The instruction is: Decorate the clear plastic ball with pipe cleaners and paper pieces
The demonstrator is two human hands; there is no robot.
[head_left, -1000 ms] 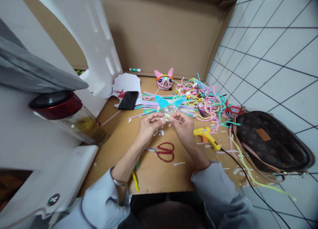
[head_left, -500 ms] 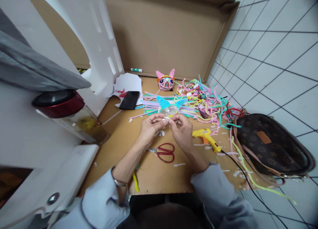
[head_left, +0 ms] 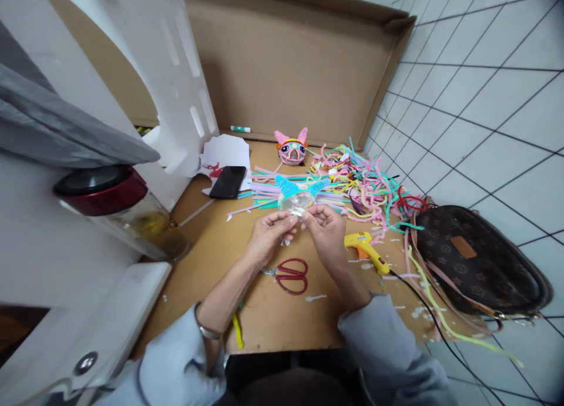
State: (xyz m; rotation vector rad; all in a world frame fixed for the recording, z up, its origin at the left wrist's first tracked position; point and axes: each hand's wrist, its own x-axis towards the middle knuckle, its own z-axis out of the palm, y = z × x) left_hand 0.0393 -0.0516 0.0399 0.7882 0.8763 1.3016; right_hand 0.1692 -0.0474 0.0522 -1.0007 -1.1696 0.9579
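A small white piece point(head_left: 298, 212) is pinched between the fingertips of both hands over the middle of the table. My left hand point(head_left: 268, 234) holds it from the left, and my right hand point(head_left: 325, 230) from the right, both with fingers closed. Just beyond my fingertips lies a clear round form point(head_left: 293, 202) with two blue pointed ears point(head_left: 287, 186), on top of a spread of pastel pipe cleaners point(head_left: 264, 190). Red-handled scissors point(head_left: 292, 276) rest below my hands. A yellow glue gun point(head_left: 368, 250) lies right of my right hand.
A pink-eared figure point(head_left: 292, 151) stands behind the pipe cleaners, with a tangled heap point(head_left: 374, 185) at right. A black phone point(head_left: 228, 182) lies on white paper point(head_left: 227, 150). A red-lidded jar point(head_left: 154, 227) is at left, a brown bag point(head_left: 476, 259) at right.
The view has shifted slightly. Both hands still pinch the white piece, which shows more clearly now, and the yellow strip is no longer visible at the fingertips.
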